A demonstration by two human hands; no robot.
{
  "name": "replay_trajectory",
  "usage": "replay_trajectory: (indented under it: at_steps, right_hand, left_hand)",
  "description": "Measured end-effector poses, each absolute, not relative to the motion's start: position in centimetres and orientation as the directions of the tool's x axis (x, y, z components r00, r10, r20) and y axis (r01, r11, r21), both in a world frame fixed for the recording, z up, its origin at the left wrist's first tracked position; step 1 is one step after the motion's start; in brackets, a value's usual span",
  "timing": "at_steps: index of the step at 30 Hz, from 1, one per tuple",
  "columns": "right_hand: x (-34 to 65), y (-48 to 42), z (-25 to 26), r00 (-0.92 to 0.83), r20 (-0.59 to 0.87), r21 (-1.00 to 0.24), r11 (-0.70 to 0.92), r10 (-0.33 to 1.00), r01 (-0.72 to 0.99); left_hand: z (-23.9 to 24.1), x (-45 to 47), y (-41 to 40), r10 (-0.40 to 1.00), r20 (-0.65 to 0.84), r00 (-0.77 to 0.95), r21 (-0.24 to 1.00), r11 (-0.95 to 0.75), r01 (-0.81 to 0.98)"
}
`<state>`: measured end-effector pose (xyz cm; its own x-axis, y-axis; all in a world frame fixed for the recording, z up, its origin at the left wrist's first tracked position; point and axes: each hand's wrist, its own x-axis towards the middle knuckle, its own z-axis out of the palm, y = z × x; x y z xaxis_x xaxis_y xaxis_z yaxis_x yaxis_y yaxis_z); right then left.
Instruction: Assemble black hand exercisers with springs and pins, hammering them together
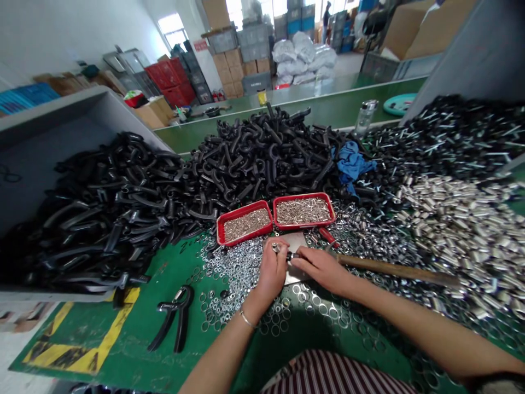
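My left hand [272, 267] is closed around a small metal-and-black part [290, 255], with a shiny metal end showing by the thumb. From the other side, my right hand [320, 267] pinches the black end of this part. Both hands meet over a flat metal plate [296, 241] on the green table. Beyond them stand two red trays, the left one [245, 223] with tiny metal pieces and the right one [304, 211] with small metal pins. A hammer with a wooden handle [394, 268] lies beside my right hand. An assembled black hand grip [174, 317] rests at the left.
Black handles [262, 156] are heaped at the back and left. Metal sleeves [463, 224] pile up at the right, below black pieces with metal rods [463, 137]. Loose nuts [241, 273] and rings [328, 309] surround my hands. A blue cloth [351, 163] lies on the heap.
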<state>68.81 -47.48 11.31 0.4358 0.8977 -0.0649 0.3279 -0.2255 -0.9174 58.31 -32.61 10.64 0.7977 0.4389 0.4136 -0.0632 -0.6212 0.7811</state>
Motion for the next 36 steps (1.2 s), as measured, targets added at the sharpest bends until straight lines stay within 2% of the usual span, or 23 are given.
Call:
replay_trajectory:
  at_steps: [3,5,7,9,12,15,17,19,22,25,27,29,33,36]
  right_hand:
    - [68.3,-47.8,11.3,0.246,-0.191,-0.942,-0.248,0.95,0.225]
    - [68.1,-47.9,11.5,0.322,-0.141,-0.915,-0.247,0.936,0.32]
    - [68.0,-48.0,11.7,0.435,-0.027,-0.855,-0.246,0.9,0.456]
    - [68.1,-48.0,11.5,0.409,-0.036,-0.853,-0.241,0.912,0.463]
    - [68.4,-48.0,10.9,0.312,-0.142,-0.858,-0.274,0.939,0.434]
    - [69.0,-48.6,10.4,0.414,-0.059,-0.727,-0.324,0.908,0.606]
    - [69.7,-50.0,10.4,0.445,0.008,-0.663,-0.328,0.896,0.673]
    - [70.9,-52.3,10.6,0.441,0.054,-0.629,-0.313,0.896,0.712]
    - [73.0,-56.6,10.7,0.467,0.111,-0.544,-0.339,0.877,0.768]
    - [74.7,-60.4,10.3,0.501,0.116,-0.406,-0.419,0.858,0.812]
    - [75.3,-62.0,9.6,0.489,0.097,-0.33,-0.436,0.867,0.838]
    - [75.5,-62.9,8.9,0.473,0.087,-0.284,-0.433,0.877,0.856]
    - [75.4,-63.0,8.2,0.479,0.1,-0.273,-0.439,0.872,0.856]
    - [75.4,-62.1,8.6,0.483,0.101,-0.296,-0.437,0.87,0.849]
  left_hand:
    - [10.6,57.8,-32.7,0.316,0.45,0.835,0.732,-0.666,-0.143]
    - [10.6,57.6,-32.8,0.337,0.436,0.835,0.75,-0.649,-0.129]
    - [10.6,57.5,-32.8,0.404,0.42,0.812,0.773,-0.628,-0.087]
    - [10.5,57.8,-32.6,0.388,0.385,0.837,0.76,-0.648,-0.05]
    - [10.3,58.9,-31.9,0.225,0.214,0.951,0.663,-0.748,0.028]
    - [10.0,60.5,-31.0,0.037,0.022,0.999,0.508,-0.861,0.021]
    - [10.1,61.5,-30.4,-0.041,-0.005,0.999,0.441,-0.897,-0.035]
    - [10.6,62.8,-29.8,-0.026,0.056,0.998,0.418,-0.907,-0.047]
    - [11.9,65.6,-28.5,0.071,0.146,0.987,0.355,-0.935,0.015]
    - [13.0,69.4,-27.1,0.103,0.032,0.994,0.2,-0.975,0.094]
    - [13.3,71.5,-26.5,0.093,-0.077,0.993,0.146,-0.984,0.104]
    - [13.4,72.8,-26.4,0.089,-0.121,0.989,0.146,-0.983,0.107]
    - [13.0,72.7,-26.4,0.123,-0.068,0.99,0.181,-0.974,0.134]
    - [12.7,72.0,-26.1,0.163,0.037,0.986,0.305,-0.941,0.144]
